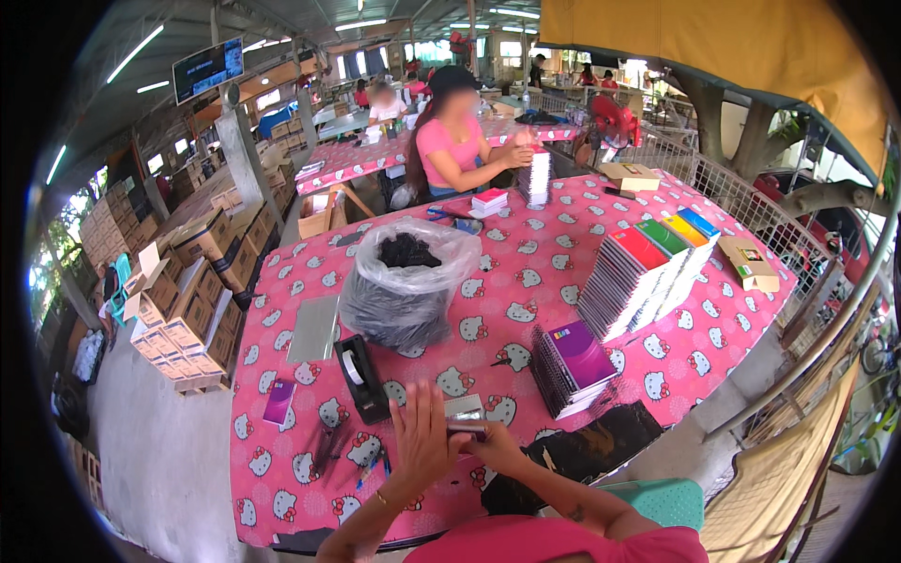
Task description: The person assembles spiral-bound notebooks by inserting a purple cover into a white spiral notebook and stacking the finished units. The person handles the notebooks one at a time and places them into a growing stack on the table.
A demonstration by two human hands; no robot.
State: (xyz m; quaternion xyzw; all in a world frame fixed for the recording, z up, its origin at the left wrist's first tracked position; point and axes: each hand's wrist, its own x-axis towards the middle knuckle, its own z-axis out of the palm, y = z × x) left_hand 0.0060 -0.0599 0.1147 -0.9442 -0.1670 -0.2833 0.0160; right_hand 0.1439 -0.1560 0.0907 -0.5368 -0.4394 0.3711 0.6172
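Observation:
My left hand [421, 439] is held up with its fingers stretched out, its inner side against one end of a thin, dark-edged small notebook [466, 428]. My right hand [495, 450] grips the other end of that notebook, partly hiding it. Just beyond them lies a small pale rectangular piece [464, 407]. Left of my hands stands a black tape dispenser [364, 380] with a roll of clear tape. A stack of spiral notebooks with a purple cover [579, 357] is to the right. Scissors [328, 447] and blue pens [373, 467] lie by my left forearm.
A clear plastic bag [404, 291] of black spiral bindings stands mid-table. Tall notebook stacks [631, 277] with red, green, yellow and blue covers are at right. A purple booklet [279, 402] lies left. Across the table a person [457, 141] handles another stack. Cartons [192, 319] are piled on the floor.

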